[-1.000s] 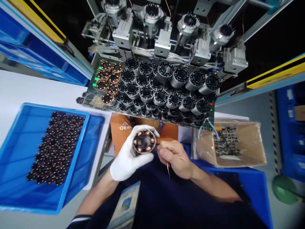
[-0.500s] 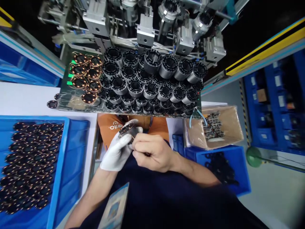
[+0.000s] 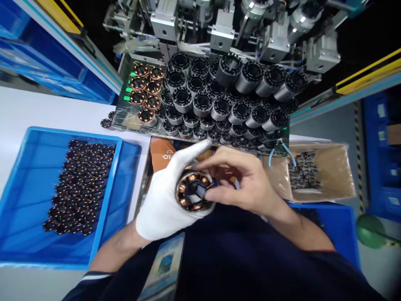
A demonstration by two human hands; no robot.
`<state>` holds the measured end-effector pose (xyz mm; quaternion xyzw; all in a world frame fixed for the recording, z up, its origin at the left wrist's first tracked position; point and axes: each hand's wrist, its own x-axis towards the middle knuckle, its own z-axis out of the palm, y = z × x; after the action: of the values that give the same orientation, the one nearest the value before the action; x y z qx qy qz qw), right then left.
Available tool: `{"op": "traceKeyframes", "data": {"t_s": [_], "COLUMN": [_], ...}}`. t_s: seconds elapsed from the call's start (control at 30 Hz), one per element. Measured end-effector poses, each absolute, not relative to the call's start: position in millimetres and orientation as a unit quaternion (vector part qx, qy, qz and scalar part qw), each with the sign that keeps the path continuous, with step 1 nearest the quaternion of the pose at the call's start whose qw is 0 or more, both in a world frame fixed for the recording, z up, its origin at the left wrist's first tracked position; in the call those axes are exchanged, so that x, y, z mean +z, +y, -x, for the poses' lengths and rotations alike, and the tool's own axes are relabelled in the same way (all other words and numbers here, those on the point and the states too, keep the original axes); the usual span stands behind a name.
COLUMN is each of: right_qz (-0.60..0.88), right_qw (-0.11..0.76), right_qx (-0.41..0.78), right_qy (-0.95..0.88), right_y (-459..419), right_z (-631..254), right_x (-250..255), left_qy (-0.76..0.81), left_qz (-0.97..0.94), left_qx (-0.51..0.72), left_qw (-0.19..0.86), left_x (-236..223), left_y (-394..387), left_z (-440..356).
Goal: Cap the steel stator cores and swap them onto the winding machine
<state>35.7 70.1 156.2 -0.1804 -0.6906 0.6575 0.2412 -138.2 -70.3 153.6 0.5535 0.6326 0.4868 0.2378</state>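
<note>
A motor stator [image 3: 182, 190] with copper windings faces up toward me, its round bore showing. My left hand [image 3: 163, 205], in a white glove, is wrapped round its side, with the thumb raised along the far edge. My bare right hand [image 3: 247, 177] is at the stator's right side, thumb on the rim by the bore and index finger bent over the far edge. Its other fingers are partly hidden behind. Just beyond my hands, wound stators [image 3: 147, 116] and grey unwound stator cores [image 3: 202, 103] stand on a green board [image 3: 131, 121].
Metal winding machinery [image 3: 222, 35] rises behind the board. At left a blue bin [image 3: 103, 209] holds rows of wound stators. To the right are an open cardboard box [image 3: 335, 171] of metal parts, a blue bin [image 3: 343, 225] and blue-handled pliers [image 3: 288, 152] at the board's edge.
The stator has been turned so its wound face points up at me, and both hands sit nearer the camera. My right hand has opened from a tight pinch to a wider hold. The view has shifted left.
</note>
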Motion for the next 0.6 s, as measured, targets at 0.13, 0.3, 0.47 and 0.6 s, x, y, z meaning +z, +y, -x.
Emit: {"op": "traceKeyframes", "data": {"t_s": [0.13,0.3,0.47,0.6], "right_qz": [0.187,0.221,0.247,0.243], "right_qw": [0.304,0.254,0.261,0.321], "right_qx": [0.618,0.706,0.629,0.495], "right_qy": [-0.7,-0.623,-0.69,-0.77], "right_y": [64.2,60.7,65.5,68.8], "right_z": [-31.4,-46.0,-49.6,-46.2], "right_x": [151.3,136.9,134.4,134.4], "left_qy": [0.683,0.674,0.643,0.621], "left_qz": [-0.514,-0.522,-0.581,-0.586], "left_qx": [0.484,0.517,0.492,0.508], "left_qw": [0.188,0.077,0.089,0.11], "left_x": [143.2,121.7,117.3,116.2], "left_y": [-69.0,-70.2,-63.7,-58.5], "left_z": [110.3,98.8,113.4,122.6]}}
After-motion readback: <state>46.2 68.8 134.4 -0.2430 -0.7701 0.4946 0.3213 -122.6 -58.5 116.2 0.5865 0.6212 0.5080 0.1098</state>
